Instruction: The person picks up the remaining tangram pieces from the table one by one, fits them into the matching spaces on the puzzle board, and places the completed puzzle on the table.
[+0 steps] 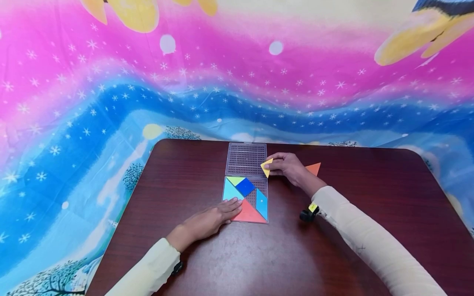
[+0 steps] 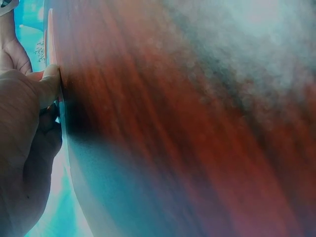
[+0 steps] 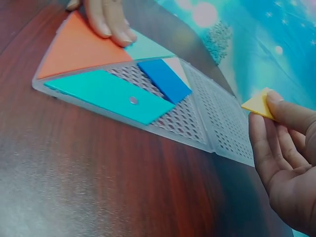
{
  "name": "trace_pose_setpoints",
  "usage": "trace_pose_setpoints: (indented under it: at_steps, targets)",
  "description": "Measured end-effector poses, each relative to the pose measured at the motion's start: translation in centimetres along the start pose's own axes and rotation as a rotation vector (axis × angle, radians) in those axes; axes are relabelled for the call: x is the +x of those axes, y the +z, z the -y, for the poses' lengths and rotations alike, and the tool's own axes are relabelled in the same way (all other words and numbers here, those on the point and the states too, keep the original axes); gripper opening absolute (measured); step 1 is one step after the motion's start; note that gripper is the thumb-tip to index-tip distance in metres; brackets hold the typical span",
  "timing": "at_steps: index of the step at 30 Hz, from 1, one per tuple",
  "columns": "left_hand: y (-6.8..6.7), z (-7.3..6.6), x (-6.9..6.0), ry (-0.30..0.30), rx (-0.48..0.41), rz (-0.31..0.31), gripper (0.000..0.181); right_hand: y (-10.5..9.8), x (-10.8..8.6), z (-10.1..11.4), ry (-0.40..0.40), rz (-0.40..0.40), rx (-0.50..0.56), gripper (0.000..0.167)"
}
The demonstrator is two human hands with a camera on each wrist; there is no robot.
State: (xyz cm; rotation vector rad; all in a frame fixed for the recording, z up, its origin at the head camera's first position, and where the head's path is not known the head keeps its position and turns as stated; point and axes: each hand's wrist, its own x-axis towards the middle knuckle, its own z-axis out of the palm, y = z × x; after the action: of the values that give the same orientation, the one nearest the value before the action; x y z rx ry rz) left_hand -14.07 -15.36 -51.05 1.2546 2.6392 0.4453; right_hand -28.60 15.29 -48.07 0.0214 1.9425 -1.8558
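Observation:
An open hinged case of clear plastic has a bare perforated upper half (image 1: 246, 159). Its lower half holds a light green triangle (image 1: 235, 180), a blue square (image 1: 245, 187), a cyan triangle (image 1: 231, 191), a red-orange triangle (image 1: 249, 212) and a blue parallelogram (image 1: 261, 204). My left hand (image 1: 207, 222) lies with its fingers on the cyan and red-orange pieces. Above the case's right edge, my right hand (image 1: 290, 167) pinches a small yellow triangle (image 3: 259, 103) between thumb and fingers. Perforated base shows beside the square and parallelogram.
An orange triangle (image 1: 314, 168) lies on the dark brown table (image 1: 177, 176), partly hidden behind the right wrist. A black wrist device with a yellow tag (image 1: 313, 206) is at the right sleeve. A patterned cloth (image 1: 237, 82) hangs behind the table.

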Motion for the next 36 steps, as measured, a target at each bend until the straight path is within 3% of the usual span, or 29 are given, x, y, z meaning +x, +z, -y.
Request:
trace_pose_setpoints:
  at_steps: [6, 19, 26, 36]
  targets:
    - [0.1, 0.0, 0.0, -0.023, -0.006, 0.026, 0.051, 1.2, -0.3, -0.3, 0.029, -0.003, -0.085, 0.044]
    - [-0.1, -0.1, 0.1, -0.031, -0.007, 0.036, 0.051, 3.1, -1.0, -0.6, 0.087, 0.032, -0.131, 0.040]
    - [0.0, -0.1, 0.1, -0.030, 0.011, 0.031, 0.050, 3.8, -1.4, -0.6, 0.092, 0.013, -0.180, 0.034]
    - [0.0, -0.1, 0.1, -0.015, 0.019, 0.011, 0.049, 3.9, -1.5, -0.4, 0.106, 0.052, -0.162, 0.030]
